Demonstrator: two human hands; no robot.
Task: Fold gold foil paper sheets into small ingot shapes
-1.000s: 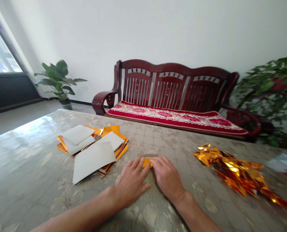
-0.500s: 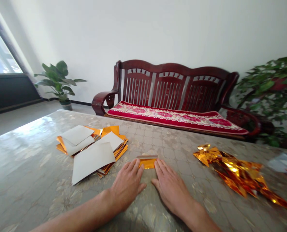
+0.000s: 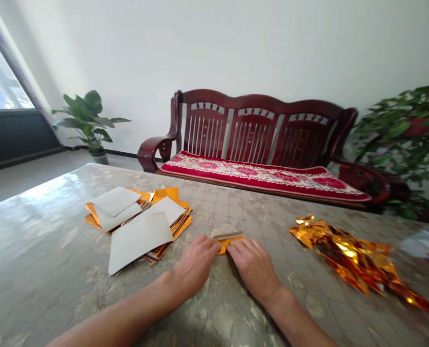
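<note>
A small folded piece of gold foil paper lies on the patterned table in front of me. My left hand has its fingers curled onto the paper's left end. My right hand grips the right end, fingers bent over it. Both hands rest on the tabletop, almost touching each other.
A stack of gold and white paper sheets lies to the left. Folded gold foil pieces lie in a heap to the right. Behind the table stand a wooden bench with a red cushion and potted plants.
My fingers lay flat beside the gold paper half a second ago; now both hands have curled and closed on its ends, and the paper is tilted.
</note>
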